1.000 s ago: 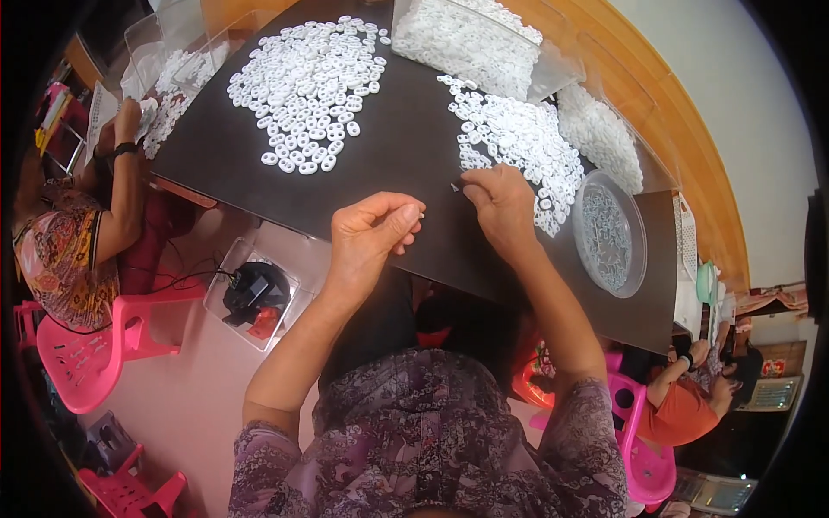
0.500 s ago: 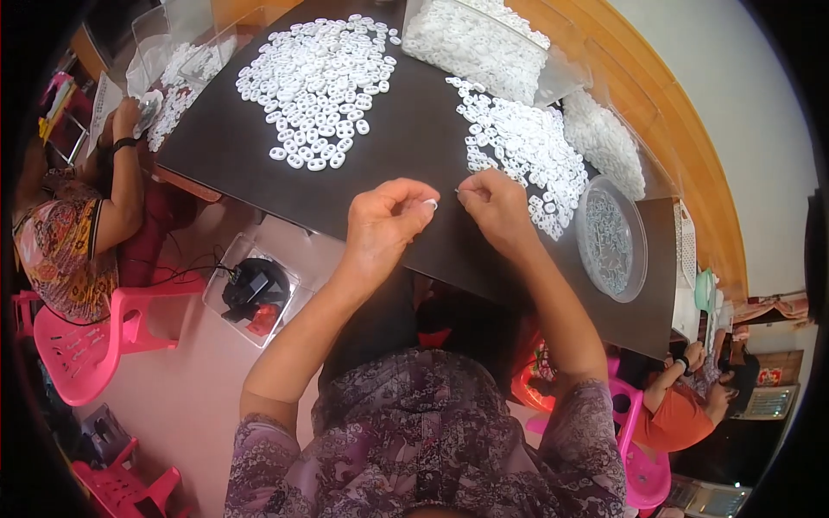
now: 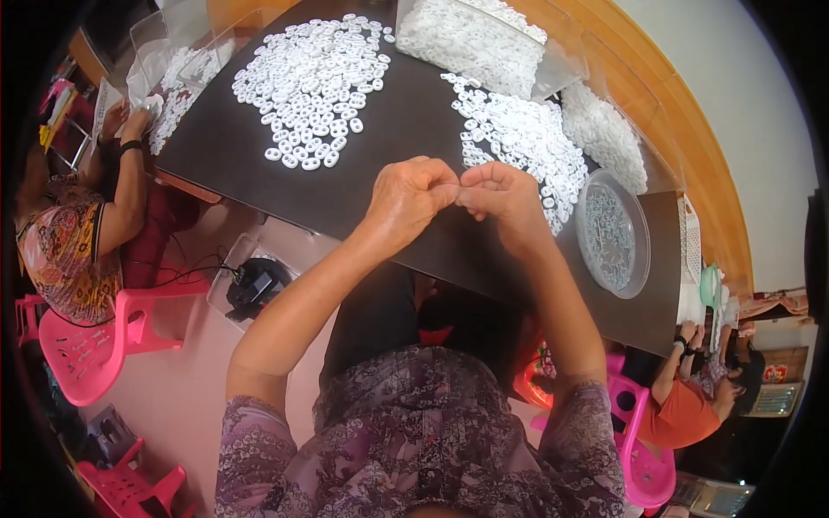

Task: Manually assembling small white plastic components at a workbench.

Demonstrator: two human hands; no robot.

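Observation:
Over the front edge of the dark table point(image 3: 216, 147), my left hand point(image 3: 404, 198) and my right hand point(image 3: 511, 205) meet fingertip to fingertip. Both are closed in a pinch. The small white plastic piece in my left fingers is mostly covered by them now. What my right fingers grip is too small and hidden to name. Beyond my left hand spreads a heap of white oval pieces with two holes point(image 3: 313, 86). A second heap of small white pieces point(image 3: 522, 138) lies just past my right hand. Right of it stands a round clear tub point(image 3: 644, 250) of small metallic parts.
A clear bin point(image 3: 544, 62) full of white pieces and a bulging bag of them point(image 3: 603, 138) stand at the back right. Co-workers sit at left point(image 3: 78, 233) and far right point(image 3: 686, 414). Pink chairs point(image 3: 82, 350) and a clear box point(image 3: 220, 298) are on the floor.
My hands have come together, the left moving right, and their fingertips now touch. The white piece that showed at my left fingertips is now mostly covered.

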